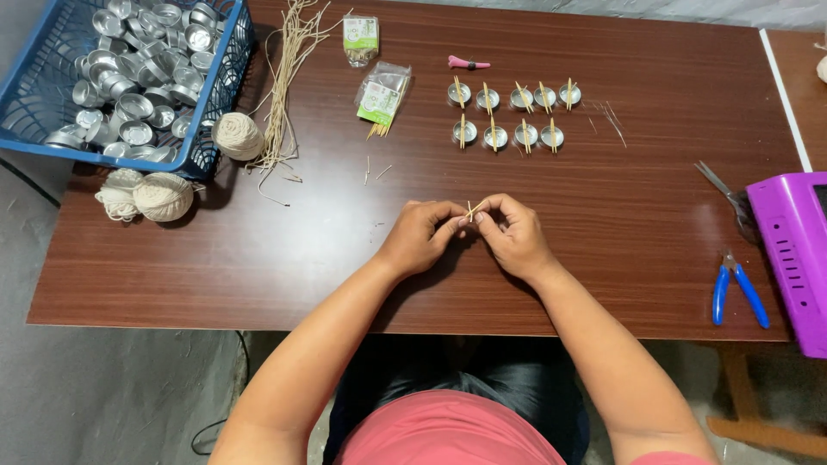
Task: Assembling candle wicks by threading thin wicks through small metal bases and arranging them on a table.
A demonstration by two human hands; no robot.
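My left hand (419,236) and my right hand (512,234) meet fingertip to fingertip over the middle of the brown table (258,258). Between them they pinch thin wooden sticks (472,209), small and partly hidden by the fingers. Farther back stand two rows of small round metal cups (508,116), each with sticks laid across its rim. Two clear packets of sticks (381,96) lie to the left of the cups.
A blue basket (52,148) full of empty metal cups sits at the back left. Balls of cream string (162,195), a bundle of waxed wicks (284,77), a pink clip (468,62), scissors (724,191), blue-handled pliers (737,293) and a purple box (797,258) lie around.
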